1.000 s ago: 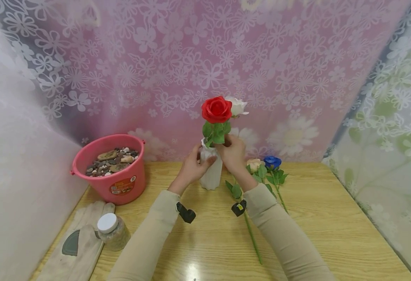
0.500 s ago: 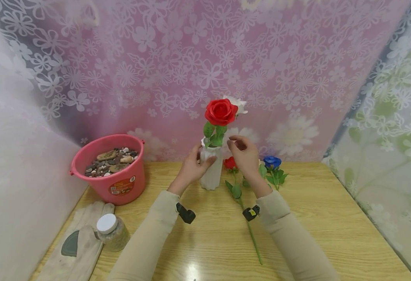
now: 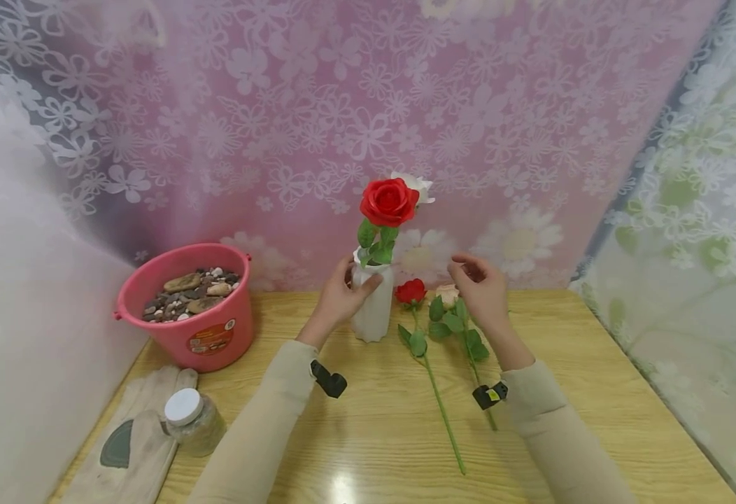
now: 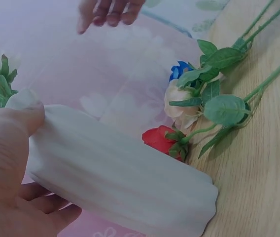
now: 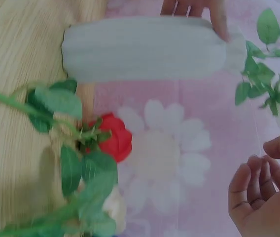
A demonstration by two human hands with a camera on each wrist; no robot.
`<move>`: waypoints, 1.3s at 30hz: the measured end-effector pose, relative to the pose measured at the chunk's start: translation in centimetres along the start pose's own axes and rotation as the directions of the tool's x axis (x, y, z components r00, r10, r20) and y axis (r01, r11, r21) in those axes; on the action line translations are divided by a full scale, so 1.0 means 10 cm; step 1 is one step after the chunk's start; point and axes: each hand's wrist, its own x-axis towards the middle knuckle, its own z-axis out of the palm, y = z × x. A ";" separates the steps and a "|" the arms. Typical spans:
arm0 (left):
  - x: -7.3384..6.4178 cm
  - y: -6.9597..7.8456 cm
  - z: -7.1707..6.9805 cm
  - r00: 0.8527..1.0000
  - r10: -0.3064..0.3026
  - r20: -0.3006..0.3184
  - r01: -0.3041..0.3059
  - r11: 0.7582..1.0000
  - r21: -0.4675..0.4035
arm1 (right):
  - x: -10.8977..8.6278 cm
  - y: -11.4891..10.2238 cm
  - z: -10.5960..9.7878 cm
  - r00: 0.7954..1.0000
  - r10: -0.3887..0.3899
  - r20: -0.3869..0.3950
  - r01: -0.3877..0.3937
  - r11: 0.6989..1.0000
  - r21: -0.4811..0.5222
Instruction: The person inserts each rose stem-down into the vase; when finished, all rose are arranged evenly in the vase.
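A white ribbed vase (image 3: 373,308) stands upright on the table, and my left hand (image 3: 339,297) grips its upper part, thumb in front. Out of its mouth rise a red rose (image 3: 390,201) with green leaves and, behind that, a white rose (image 3: 420,186). To the right of the vase my right hand (image 3: 484,290) is raised, loosely curled and holding nothing. Below and left of it lie a second red rose (image 3: 411,291) and a cream rose (image 3: 447,295) on long stems. A blue rose (image 4: 180,70) shows in the left wrist view; the right hand hides it in the head view.
At the left stands a pink bucket (image 3: 226,329) of pebbles. In front of it are a lidded clear jar (image 3: 198,423) and pale work gloves (image 3: 131,441) on the wooden table (image 3: 380,420). A floral curtain (image 3: 280,126) hangs behind the table.
My right hand has let go of the red rose in the vase and moved right, over the flowers on the table. My left hand keeps its grip on the vase.
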 end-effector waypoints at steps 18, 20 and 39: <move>-0.02 0.01 0.02 1.000 -0.012 -0.017 0.011 0.999 -0.035 | -0.19 0.53 -0.75 0.993 0.115 0.018 -0.112 0.984 -0.142; -0.02 0.01 0.03 1.000 -0.014 -0.017 0.013 0.999 -0.037 | -0.21 0.57 -0.80 0.993 0.117 0.022 -0.113 0.982 -0.152; 0.01 -0.02 0.03 1.000 0.000 -0.019 0.000 1.000 -0.011 | -0.36 1.03 -1.06 0.963 0.228 0.145 -0.195 0.958 -0.212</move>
